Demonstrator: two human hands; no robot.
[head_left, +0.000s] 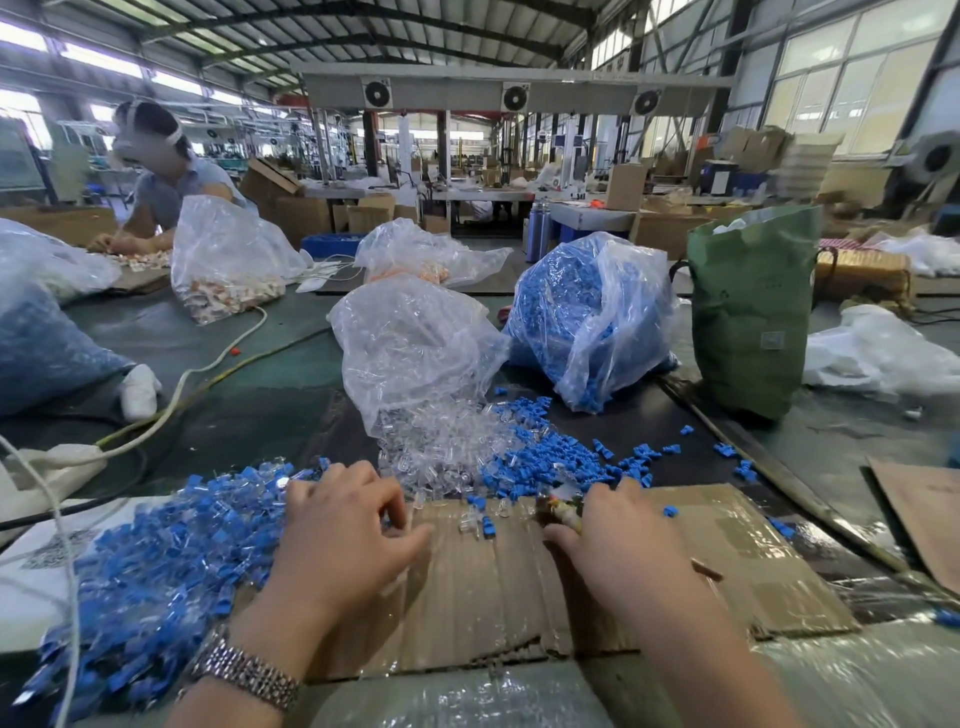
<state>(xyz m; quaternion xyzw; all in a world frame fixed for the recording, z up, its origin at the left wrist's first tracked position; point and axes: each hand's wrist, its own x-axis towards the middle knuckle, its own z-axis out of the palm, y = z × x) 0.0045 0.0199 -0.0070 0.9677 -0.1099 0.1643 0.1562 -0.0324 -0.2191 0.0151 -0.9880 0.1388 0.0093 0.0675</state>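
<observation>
Far left: a heap of joined blue-and-clear plastic pieces (156, 561) lies on the table and reaches under the left hand (337, 530). This hand is palm down at the heap's right edge. Its fingers are curled, their tips are on the pieces, and the thumb stretches out over the flat sheet of brown corrugated cardboard (519, 597). Whether a piece is pinched beneath the fingers cannot be told.

Centre: a few loose clear and blue plastic parts (480, 522) sit on the cardboard's far edge, between the two hands. Behind them, a spill of clear plastic caps (441, 447) runs out of a clear bag. It touches a spread of loose blue plastic clips (540, 452).

Right: the right hand (618, 535) has its fingers and thumb closed around a small dark brownish object (558, 506). The object is too blurred to identify.

Risks, as judged:
- The clear and blue stocks already overlap, so a sweep of either hand would mix them further.
- The joined heap crowds the left wrist, so unjoined parts could be dragged into it and pass as done.
- Stray blue clips lie close to the table's right edge and a nudge could knock them off.
</observation>
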